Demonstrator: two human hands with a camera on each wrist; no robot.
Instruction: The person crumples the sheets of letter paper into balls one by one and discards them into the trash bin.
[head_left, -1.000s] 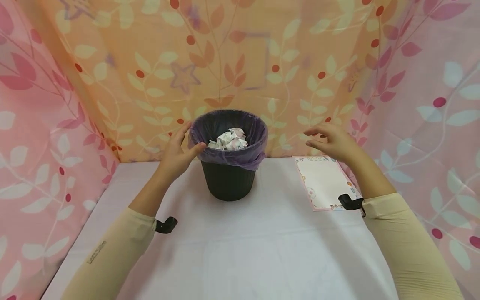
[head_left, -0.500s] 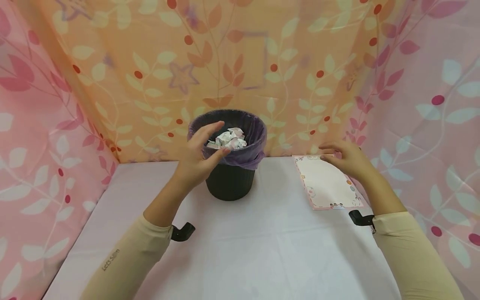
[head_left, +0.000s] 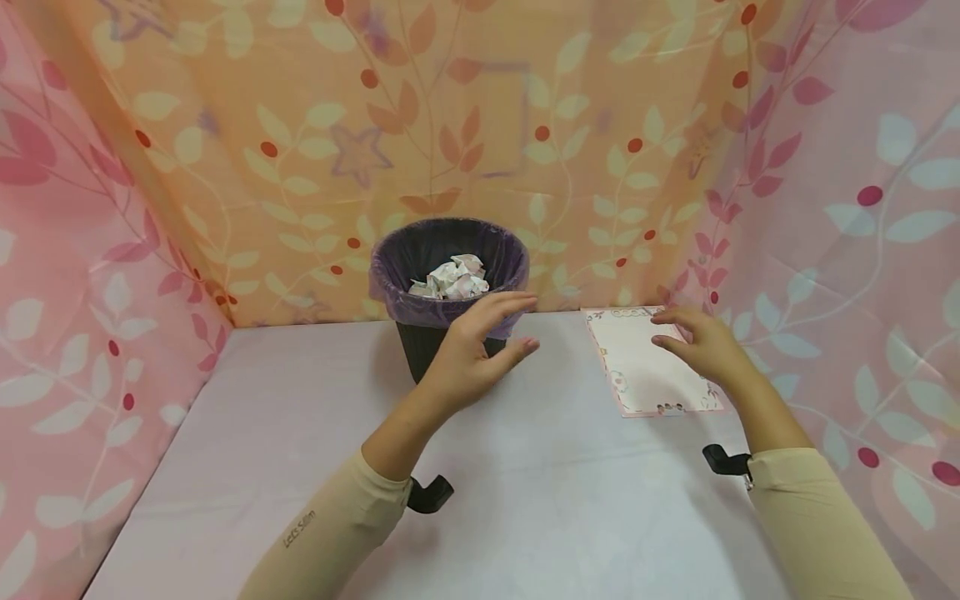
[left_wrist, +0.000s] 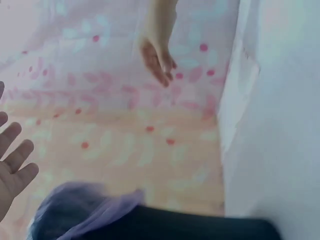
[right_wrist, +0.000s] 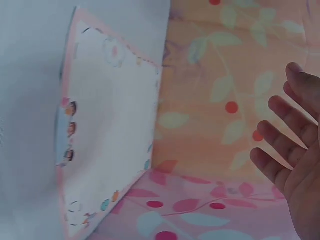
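A dark waste bin (head_left: 414, 346) with a purple bag liner (head_left: 392, 287) over its rim stands at the back of the table. Crumpled paper balls (head_left: 456, 278) lie inside it. My left hand (head_left: 471, 358) hovers in front of the bin, hiding part of its lower right side; its fingers are spread and hold nothing. Over the right edge of a sheet of paper (head_left: 641, 375) with a decorated border, my right hand (head_left: 705, 346) hangs with relaxed fingers. In the right wrist view that hand (right_wrist: 300, 155) is apart from the flat sheet (right_wrist: 112, 120).
White cloth covers the table (head_left: 525, 508). A patterned orange curtain (head_left: 480, 108) closes off the back, and pink curtains (head_left: 862, 317) hang at both sides. A black wrist mount (head_left: 429, 495) sticks out from each sleeve.
My left hand has moved right and toward me, from beside the bin's left rim to in front of it. My right hand has shifted slightly right and lower, over the paper.
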